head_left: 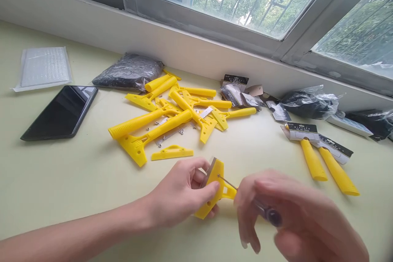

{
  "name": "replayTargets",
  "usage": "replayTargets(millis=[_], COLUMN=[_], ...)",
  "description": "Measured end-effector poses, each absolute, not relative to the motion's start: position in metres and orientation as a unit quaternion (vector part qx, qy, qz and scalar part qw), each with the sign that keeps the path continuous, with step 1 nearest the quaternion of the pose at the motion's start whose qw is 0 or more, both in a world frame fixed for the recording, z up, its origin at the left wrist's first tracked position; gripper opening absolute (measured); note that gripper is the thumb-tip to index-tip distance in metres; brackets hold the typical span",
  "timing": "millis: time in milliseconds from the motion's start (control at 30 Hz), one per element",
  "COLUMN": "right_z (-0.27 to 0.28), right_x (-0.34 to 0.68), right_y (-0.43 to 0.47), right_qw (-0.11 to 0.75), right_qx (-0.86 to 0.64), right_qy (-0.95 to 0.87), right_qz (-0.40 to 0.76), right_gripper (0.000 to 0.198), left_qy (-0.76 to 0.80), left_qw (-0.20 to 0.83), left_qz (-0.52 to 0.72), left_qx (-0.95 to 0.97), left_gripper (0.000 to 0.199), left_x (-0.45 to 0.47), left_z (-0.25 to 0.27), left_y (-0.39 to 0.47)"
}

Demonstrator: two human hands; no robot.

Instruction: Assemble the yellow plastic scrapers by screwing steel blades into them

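Near the front of the table, my left hand (181,190) is closed on a yellow scraper (215,168), thumb on its face and fingers behind. A metal blade edge shows along the scraper's far left side. My right hand (285,204), partly blurred, is curled around a screwdriver (272,216) with a dark, partly see-through handle. The thin shaft runs to a screw in the upper hole of the scraper head. Behind my right hand, the scraper's handle is mostly hidden. Just beyond my left hand lies a loose yellow clamp plate (172,153).
A pile of yellow scrapers (168,127) lies mid-table among small nuts and screws. At the left are a black phone (61,112), a dark plastic bag (130,69) and a clear packet (44,67). Carded scrapers (313,159) lie right; a bagged black item (310,104) sits by the window wall.
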State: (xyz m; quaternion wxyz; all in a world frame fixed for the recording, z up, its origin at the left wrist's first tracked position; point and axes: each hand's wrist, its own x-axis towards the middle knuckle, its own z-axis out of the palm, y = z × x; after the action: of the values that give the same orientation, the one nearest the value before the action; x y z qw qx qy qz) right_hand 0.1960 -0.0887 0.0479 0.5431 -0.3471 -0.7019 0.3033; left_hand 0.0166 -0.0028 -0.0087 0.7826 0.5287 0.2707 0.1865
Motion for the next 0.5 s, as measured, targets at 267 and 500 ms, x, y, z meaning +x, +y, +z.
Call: replayTargets(millis=[267, 500], right_z=[0.0466, 0.0491], right_x=[0.1994, 0.2025], right_y=[-0.0899, -0.0923], right_qw=[0.542, 0.520], right_qx=[-0.383, -0.446], right_qy=[-0.670, -0.714], right_qz=[0.333, 0.143], right_gripper=[0.037, 0.055], left_qy=[0.278, 0.278], left_qw=[0.781, 0.784], left_qz=[0.180, 0.179], left_qx=[0.530, 0.525], left_gripper=[0.026, 0.025], left_x=[0.0153, 0.0156], left_z=[-0.0103, -0.0094], left_y=[-0.0069, -0.0051])
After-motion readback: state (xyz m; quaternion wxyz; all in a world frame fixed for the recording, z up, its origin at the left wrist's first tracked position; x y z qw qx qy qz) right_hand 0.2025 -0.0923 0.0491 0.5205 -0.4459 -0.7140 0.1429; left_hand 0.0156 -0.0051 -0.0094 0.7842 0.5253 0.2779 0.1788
